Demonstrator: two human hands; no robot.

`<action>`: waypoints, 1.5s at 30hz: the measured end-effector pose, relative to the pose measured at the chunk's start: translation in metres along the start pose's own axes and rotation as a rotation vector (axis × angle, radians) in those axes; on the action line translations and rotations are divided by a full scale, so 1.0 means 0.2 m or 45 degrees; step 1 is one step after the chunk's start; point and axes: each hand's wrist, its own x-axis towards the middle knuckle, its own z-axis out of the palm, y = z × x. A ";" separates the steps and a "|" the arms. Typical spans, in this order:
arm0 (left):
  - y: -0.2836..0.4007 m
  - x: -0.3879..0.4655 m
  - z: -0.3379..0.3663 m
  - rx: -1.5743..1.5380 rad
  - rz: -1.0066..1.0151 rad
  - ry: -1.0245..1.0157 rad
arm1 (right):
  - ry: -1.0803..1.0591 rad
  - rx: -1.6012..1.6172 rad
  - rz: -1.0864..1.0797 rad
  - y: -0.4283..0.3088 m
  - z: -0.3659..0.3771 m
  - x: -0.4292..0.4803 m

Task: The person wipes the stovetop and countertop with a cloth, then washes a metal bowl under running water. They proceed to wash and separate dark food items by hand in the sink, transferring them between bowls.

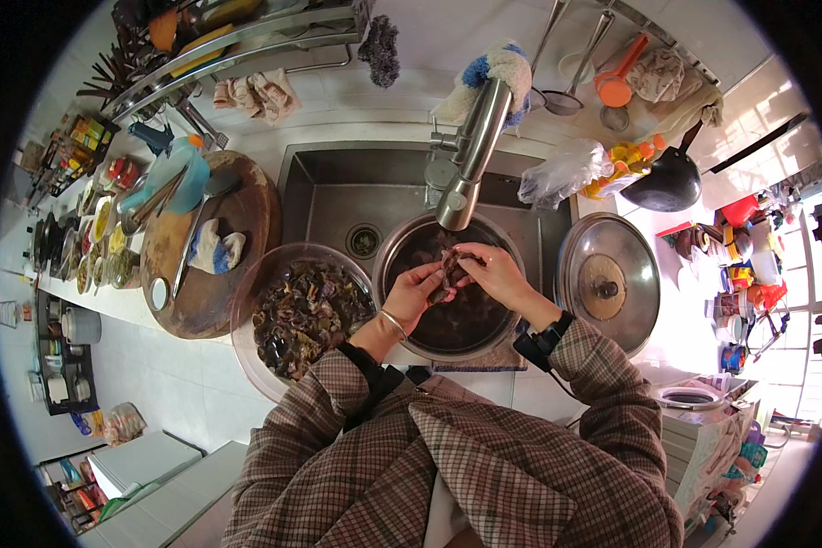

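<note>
My left hand [411, 296] and my right hand [494, 274] meet over a round metal pot [452, 355], with a small, dark, soft piece of food [451, 266] pinched between the fingers of both. Dark liquid with blurred pieces fills the pot, which stands at the front of the stainless steel sink [335, 198]. Directly above the hands is the faucet's spout [457, 204]. To the left, partly behind my left forearm, a clear plastic basin [241, 342] holds many dark, glossy pieces [308, 308]. I cannot tell exactly what the food is.
On the left, a round wooden chopping board [168, 274] carries a ladle [195, 226] and a blue-and-white cloth [216, 246]. A pot lid [630, 281] lies right of the sink. Behind it are a plastic bag [565, 171], oil bottles [616, 171] and a wok [668, 181].
</note>
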 end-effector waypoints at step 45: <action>-0.11 0.02 0.02 0.190 0.291 0.196 | -0.070 -0.012 0.034 0.04 0.02 0.00</action>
